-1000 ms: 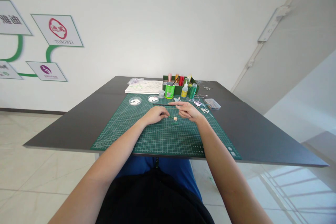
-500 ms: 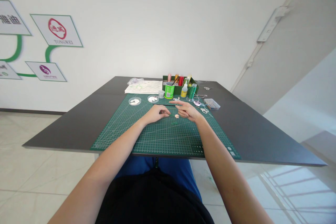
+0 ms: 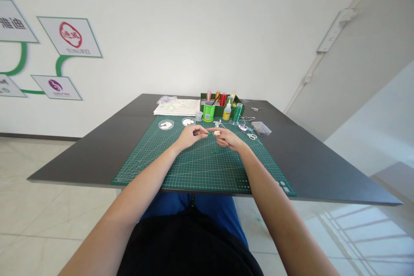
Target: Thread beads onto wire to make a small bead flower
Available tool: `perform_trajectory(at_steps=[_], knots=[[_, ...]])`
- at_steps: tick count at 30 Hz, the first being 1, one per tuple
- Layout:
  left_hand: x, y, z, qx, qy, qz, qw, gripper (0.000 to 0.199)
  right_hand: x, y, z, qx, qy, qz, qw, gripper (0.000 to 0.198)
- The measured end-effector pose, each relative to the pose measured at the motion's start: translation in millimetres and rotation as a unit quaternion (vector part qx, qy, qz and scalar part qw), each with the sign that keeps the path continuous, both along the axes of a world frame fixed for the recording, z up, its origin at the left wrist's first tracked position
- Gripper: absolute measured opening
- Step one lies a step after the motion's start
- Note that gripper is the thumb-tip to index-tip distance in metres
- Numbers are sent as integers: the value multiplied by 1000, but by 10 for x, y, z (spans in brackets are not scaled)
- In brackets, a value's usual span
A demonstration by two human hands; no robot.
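Note:
My left hand (image 3: 191, 136) is closed, thumb and fingers pinched on a thin green stem (image 3: 210, 133). At the stem's right end is a small pale pink flower (image 3: 217, 133). This flower sits just in front of the fingers of my right hand (image 3: 229, 139). The right index finger stretches left to the left fingertips, while the other right fingers are curled in; what they hold, if anything, is hidden. Both hands are above the green cutting mat (image 3: 194, 168). Small green bits (image 3: 215, 152) lie on the mat below the flower.
Behind the hands stand two shallow dishes (image 3: 166, 125) of white pieces, a green can (image 3: 208, 112), a glue bottle (image 3: 227, 111) and a green box (image 3: 239, 108) of thread spools. White scissors (image 3: 252, 136) and a clear case (image 3: 261, 128) lie right. White sheets (image 3: 181, 107) lie back left.
My left hand has lifted the flower up and away from me, bringing it against the right fingers. My right hand has dropped slightly. The dark stick seen between the hands is out of sight.

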State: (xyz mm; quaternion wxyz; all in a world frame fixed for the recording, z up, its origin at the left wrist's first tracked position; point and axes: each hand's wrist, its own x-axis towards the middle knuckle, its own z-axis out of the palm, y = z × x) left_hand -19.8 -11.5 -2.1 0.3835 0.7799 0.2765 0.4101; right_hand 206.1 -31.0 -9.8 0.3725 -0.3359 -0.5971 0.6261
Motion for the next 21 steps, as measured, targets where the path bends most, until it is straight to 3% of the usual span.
perform_trajectory(at_steps=[12, 21], knots=[[-16, 75, -42, -7, -50, 53, 997, 32, 3, 30, -34, -11, -22, 18, 1000, 51], [-37, 121, -49, 13, -55, 56, 997, 33, -7, -35, 38, 1, -54, 41, 998, 51]])
